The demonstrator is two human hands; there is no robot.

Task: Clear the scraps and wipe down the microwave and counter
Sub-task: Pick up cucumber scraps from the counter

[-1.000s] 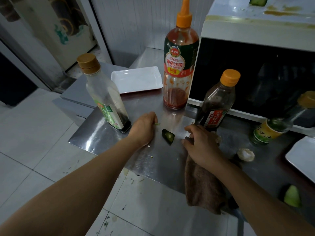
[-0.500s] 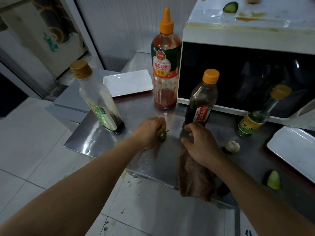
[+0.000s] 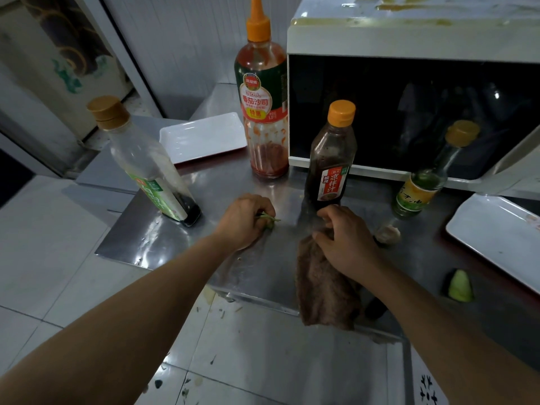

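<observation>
On the worktop (image 3: 163,229) edge your left hand (image 3: 245,220) pinches green scraps (image 3: 268,222), right hand (image 3: 342,238) grips the brown cloth (image 3: 321,290); scrap-clearing step, next bin them, then wipe toward the microwave (image 3: 409,39).

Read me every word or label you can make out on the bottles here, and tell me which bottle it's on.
"番茄沙司" and "特惠": tall ketchup bottle, on its label.
"凉拌汁": dark sauce bottle, on its red label.
Small green oil bottle: yellow label, characters too blurred to read.
Tilted clear bottle: green label, unreadable.
</observation>
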